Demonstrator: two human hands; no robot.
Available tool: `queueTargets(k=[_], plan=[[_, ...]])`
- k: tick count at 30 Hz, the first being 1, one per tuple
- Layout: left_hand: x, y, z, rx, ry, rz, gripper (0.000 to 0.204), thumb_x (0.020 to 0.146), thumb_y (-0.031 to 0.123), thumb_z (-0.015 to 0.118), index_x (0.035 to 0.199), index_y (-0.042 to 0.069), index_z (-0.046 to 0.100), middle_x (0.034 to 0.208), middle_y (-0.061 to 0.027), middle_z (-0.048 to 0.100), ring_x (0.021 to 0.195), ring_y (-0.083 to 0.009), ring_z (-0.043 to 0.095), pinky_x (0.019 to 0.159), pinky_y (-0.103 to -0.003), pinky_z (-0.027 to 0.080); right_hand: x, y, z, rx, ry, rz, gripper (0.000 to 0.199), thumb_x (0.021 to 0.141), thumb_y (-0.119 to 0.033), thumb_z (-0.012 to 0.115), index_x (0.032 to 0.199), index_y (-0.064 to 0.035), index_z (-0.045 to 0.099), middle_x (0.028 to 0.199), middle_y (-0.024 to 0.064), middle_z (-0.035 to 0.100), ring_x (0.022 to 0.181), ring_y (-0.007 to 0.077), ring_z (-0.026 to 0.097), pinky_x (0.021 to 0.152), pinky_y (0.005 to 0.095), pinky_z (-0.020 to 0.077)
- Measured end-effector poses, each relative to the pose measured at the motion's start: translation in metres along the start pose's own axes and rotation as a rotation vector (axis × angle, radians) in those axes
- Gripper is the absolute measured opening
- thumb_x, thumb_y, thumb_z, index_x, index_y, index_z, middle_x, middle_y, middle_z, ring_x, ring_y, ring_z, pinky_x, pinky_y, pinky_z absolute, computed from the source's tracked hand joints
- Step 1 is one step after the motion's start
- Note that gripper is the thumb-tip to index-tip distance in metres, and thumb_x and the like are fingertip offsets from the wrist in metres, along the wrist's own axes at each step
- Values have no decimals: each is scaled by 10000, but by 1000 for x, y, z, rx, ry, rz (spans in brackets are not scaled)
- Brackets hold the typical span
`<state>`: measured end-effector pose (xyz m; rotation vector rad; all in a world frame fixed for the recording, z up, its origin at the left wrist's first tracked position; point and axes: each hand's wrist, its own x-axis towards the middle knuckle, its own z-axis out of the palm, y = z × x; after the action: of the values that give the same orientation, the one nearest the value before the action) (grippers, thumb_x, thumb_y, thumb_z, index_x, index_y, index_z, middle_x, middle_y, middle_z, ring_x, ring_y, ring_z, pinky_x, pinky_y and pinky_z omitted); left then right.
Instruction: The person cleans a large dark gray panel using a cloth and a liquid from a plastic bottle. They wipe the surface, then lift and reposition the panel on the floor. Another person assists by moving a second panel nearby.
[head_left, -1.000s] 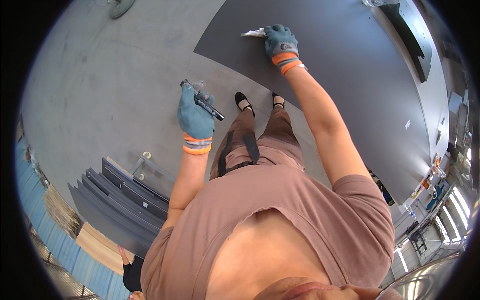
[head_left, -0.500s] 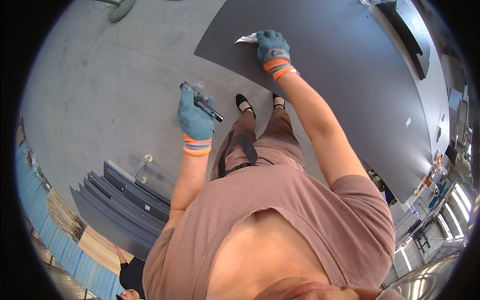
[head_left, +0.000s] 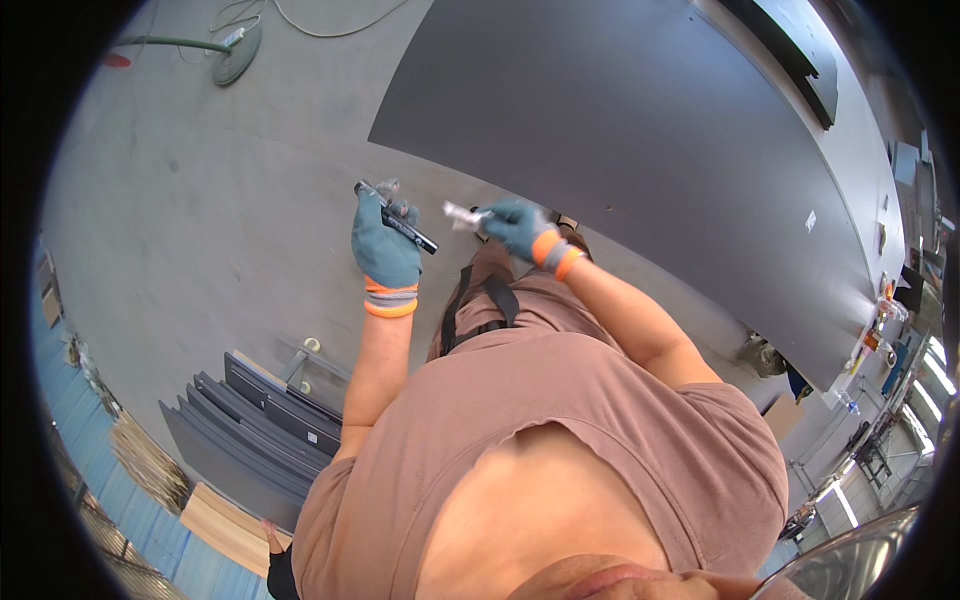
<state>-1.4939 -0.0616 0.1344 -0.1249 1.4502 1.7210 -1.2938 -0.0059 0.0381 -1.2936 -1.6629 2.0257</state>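
A black marker pen (head_left: 410, 230) is gripped in my left hand (head_left: 385, 245), which wears a blue-grey glove with an orange cuff. A bit of crumpled, clear, plastic-like stuff (head_left: 388, 188) shows at its fingertips. My right hand (head_left: 515, 228), gloved the same way, pinches a small crumpled white wipe (head_left: 462, 216) that sticks out toward the left hand. The right fingers are slightly smeared by motion. Beyond the right hand lies a large dark grey panel (head_left: 600, 110), apart from both hands.
Several dark grey panels (head_left: 255, 420) stand stacked at lower left beside a wheeled metal frame (head_left: 305, 365). Black bent profiles (head_left: 790, 50) lie at the far right. A green round base (head_left: 237, 60) with a hose and cables is on the floor. A person's arm (head_left: 272, 540) shows at lower left.
My right hand has come off the dark grey panel and moved toward my body and left, bringing the white wipe near the left hand. The left hand still holds the marker pen.
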Motion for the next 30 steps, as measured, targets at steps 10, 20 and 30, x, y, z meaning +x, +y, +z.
queueTargets(k=[10,20,30], plan=[[-45,-38,63,36,40,39,278,985,370,588,1019,103,658,1008,-6,605,801,-122,525,755,-320,484,84,-5,-189,-1099,950,-264,149,867,-210,646,960,-123,723,910,123,677,811,341,661,728,454,551],[-82,-80,152,118,18,110,309,1010,348,557,1086,65,653,1021,-14,631,799,-116,545,748,-306,499,-12,7,-100,-670,-347,-190,254,888,-192,596,1075,-103,743,1168,145,680,1091,373,650,902,440,540],[-86,-141,259,433,-310,247,269,1009,238,621,1149,17,685,1024,-14,672,815,-73,571,759,-226,495,-59,34,-355,373,677,-134,196,909,-152,643,1052,-70,749,838,100,657,785,196,654,739,352,516]])
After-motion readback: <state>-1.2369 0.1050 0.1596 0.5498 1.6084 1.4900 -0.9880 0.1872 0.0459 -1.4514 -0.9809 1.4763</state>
